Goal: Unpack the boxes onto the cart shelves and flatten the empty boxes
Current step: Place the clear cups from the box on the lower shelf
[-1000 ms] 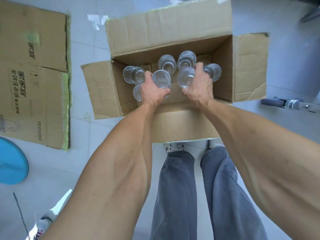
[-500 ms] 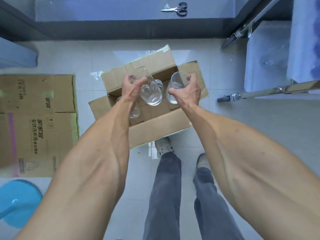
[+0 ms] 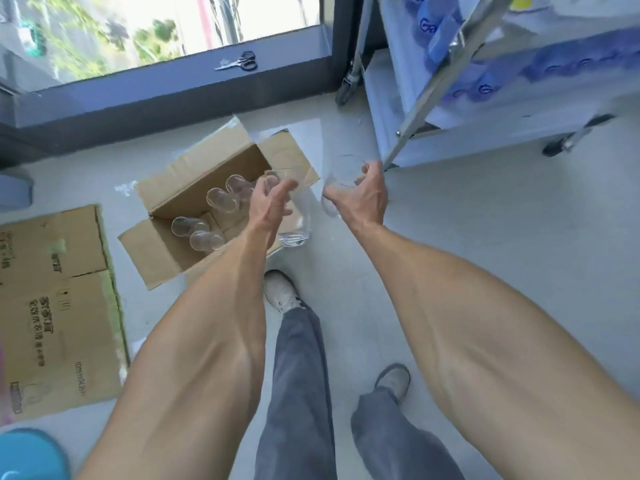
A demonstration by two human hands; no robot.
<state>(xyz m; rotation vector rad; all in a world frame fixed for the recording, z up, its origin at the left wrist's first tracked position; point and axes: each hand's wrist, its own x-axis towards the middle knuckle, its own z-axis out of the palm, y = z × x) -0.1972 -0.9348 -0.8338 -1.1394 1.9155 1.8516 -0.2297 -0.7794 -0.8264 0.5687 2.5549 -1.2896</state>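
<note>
Left hand (image 3: 272,206) fingers clamp one glass (image 3: 294,220); right hand (image 3: 363,199) fingers clamp another (image 3: 341,174).

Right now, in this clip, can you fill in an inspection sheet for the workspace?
Surface: pale tiled floor, glossy.
Job's things: open cardboard box on the floor, several clear glasses left inside; metal cart to the right, blue packs on its shelves.
Clutter: flattened box at left; scissors on the window sill.
Hands: left hand holds a glass; right hand holds another glass.
Cables: nothing seen.
Surroundings: window above; blue round object at lower left.
</note>
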